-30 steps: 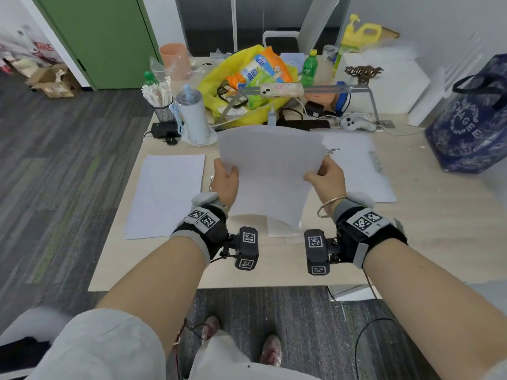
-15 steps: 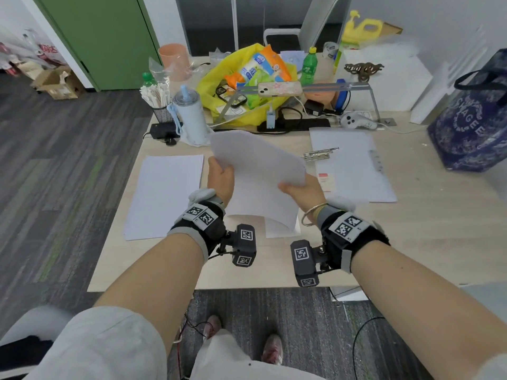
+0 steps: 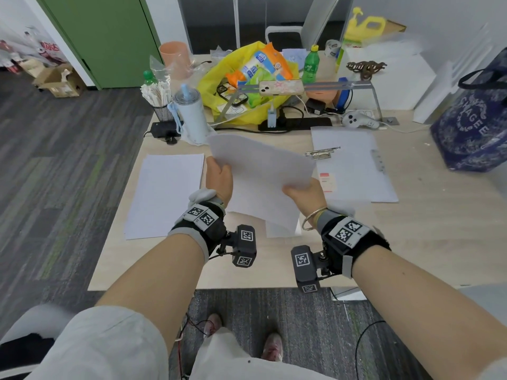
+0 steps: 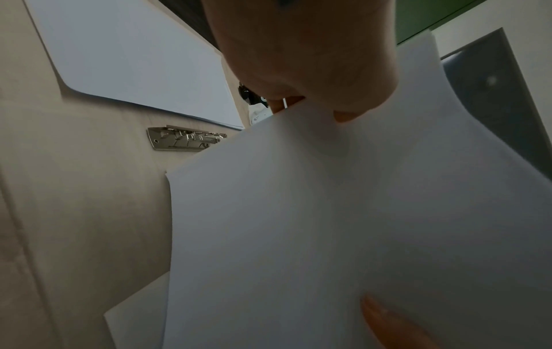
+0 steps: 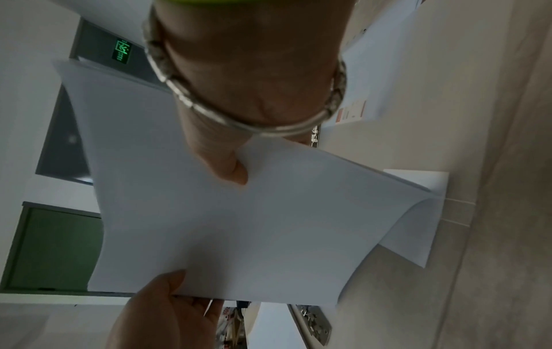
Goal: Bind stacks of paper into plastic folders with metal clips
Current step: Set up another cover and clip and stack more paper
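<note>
Both hands hold a stack of white paper tilted above the middle of the desk. My left hand grips its left edge, thumb on top. My right hand grips the near right edge. From the wrist views the same paper fills the picture, with fingers underneath. A clear plastic folder lies flat on the right, with a metal clip at its left edge and another clip on its right side. A second folder with paper lies on the left, a metal clip beside it.
A loose white sheet lies on the desk under the held stack. Along the back stand a blue tumbler, a yellow bag of snacks, a phone on a stand and a power strip. A dark blue bag sits at the right.
The stack has dropped and swung to the left. My right hand slid from the stack's right edge down to its near right corner, uncovering the clip and folder on the right.
</note>
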A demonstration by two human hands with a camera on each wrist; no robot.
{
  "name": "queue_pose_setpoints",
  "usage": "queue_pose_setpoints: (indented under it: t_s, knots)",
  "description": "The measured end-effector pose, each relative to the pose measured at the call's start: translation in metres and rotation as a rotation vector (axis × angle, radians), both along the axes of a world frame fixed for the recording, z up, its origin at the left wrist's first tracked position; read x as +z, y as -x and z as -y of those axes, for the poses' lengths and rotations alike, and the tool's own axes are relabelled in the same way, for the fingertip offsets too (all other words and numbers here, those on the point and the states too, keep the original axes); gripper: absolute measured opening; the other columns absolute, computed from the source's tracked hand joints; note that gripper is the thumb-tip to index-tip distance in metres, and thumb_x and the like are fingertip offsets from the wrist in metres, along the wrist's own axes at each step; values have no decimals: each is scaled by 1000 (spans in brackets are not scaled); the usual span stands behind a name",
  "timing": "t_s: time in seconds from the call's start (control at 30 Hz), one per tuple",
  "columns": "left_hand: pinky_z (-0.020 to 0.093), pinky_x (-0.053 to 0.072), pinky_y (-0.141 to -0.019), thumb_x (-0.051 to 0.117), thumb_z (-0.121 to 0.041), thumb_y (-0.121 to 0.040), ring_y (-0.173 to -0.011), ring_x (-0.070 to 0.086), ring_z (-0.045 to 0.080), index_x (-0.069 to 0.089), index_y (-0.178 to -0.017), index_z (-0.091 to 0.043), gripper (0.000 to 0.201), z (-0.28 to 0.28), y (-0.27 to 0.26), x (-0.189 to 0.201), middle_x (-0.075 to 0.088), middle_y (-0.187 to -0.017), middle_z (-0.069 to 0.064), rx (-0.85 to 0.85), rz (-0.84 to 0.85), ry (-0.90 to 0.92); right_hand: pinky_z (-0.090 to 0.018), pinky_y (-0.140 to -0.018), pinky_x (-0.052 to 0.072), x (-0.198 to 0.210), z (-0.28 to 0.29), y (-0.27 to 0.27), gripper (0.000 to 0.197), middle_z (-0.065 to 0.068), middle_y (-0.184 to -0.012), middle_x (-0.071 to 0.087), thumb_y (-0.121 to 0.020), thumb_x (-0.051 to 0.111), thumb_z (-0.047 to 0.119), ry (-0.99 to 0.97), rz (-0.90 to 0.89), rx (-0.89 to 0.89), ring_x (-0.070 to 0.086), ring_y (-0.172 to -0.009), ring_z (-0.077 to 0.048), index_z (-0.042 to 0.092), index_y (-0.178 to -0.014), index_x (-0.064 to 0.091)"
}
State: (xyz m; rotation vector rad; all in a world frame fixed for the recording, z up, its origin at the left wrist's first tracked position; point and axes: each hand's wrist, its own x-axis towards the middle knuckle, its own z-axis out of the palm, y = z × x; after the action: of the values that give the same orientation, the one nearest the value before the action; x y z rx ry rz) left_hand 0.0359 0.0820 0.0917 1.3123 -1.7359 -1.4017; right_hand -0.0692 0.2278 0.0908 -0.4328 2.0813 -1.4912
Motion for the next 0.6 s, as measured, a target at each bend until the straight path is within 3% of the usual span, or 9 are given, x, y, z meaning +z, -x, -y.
queue_pose_setpoints:
  t_s: [0.07,0.13,0.2,0.27,0.33,0.4,0.5,0.6]
  knots:
    - [30,32,-79,34,-7,-92,-82,40,22,39,-109,-6,17,-1,1,0,44,-94,5,34,-31,21,-30,-65,38,-3,0,2,7,-17,-74,56,-76,62,-1,10,-17,-29,49,-73,-17,-8,-79,62]
    - [30,30,-77,33,-5,-92,-75,38,22,40,-110,-4,19,-2,1,-2,42,-90,6,38,-34,22,-30,-66,39,-5,-2,3,17,-12,-75,55,-75,61,-2,7,-21,-38,49,-74,-17,-15,-85,60]
    - [31,30,-73,34,-7,-92,-73,37,23,34,-102,-8,10,-4,-1,-2,41,-87,7,-8,8,-7,-30,-68,41,-9,-4,3,20,-11,-79,57,-75,61,-4,-13,-27,-6,51,-76,-17,-14,-92,61]
    - [31,33,-77,36,-13,-94,-81,41,24,34,-103,-10,10,-5,-2,-2,45,-93,7,-31,5,-19,-29,-70,43,-10,-7,2,21,-12,-82,60,-75,62,-5,-29,-36,17,55,-78,-18,-11,-95,64]
    - [33,36,-85,38,-24,-98,-92,46,23,37,-113,-7,23,-4,0,2,49,-103,7,-14,-56,4,-30,-71,45,-10,-8,2,20,-16,-83,63,-75,63,-5,-17,-42,4,57,-79,-19,-9,-95,65]
    - [36,38,-88,36,-39,-99,-95,49,23,37,-111,-7,34,-1,3,7,52,-103,6,20,-92,55,-31,-71,46,-7,-6,3,21,-16,-85,64,-75,64,-4,4,-38,-5,58,-80,-20,-7,-96,65]
    - [32,37,-71,34,-47,-98,-78,46,21,34,-96,-12,35,2,10,22,45,-78,-3,93,-129,104,-32,-73,48,3,-3,4,23,-10,-87,63,-75,66,-3,46,-16,-23,58,-81,-20,-2,-99,66]
    - [22,33,-59,39,-41,-99,-67,42,11,36,-92,-10,31,7,17,35,41,-71,-7,185,-205,119,-37,-79,53,11,-2,4,26,-11,-92,64,-76,67,-2,85,-7,-34,60,-84,-21,5,-100,67]
